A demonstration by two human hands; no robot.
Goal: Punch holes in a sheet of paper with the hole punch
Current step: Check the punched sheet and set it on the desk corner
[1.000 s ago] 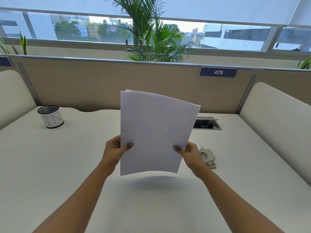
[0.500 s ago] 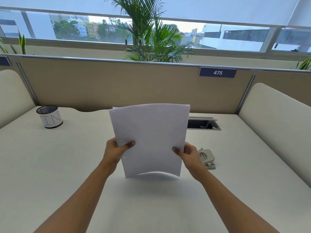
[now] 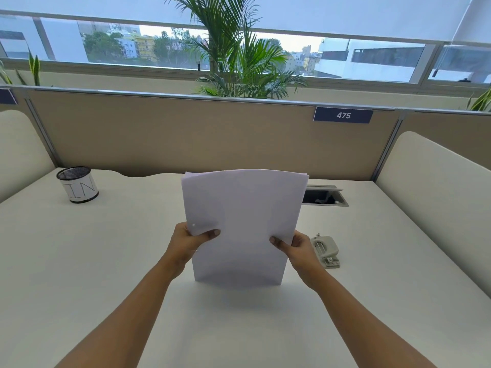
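Observation:
A thin stack of white paper stands upright on its lower edge on the white desk, its top bowed slightly. My left hand pinches its left side, thumb in front. My right hand pinches its right side the same way. One small hole shows in the sheet near my left thumb. A grey hole punch lies on the desk just right of my right hand, untouched.
A mesh pen cup marked "IN" stands at the back left. An open cable hatch is set in the desk behind the paper. Beige partition panels close the back and both sides.
Both hands have lowered the paper from mid-air and squared it up. Its bottom edge now rests on the desk. The hole punch has not moved.

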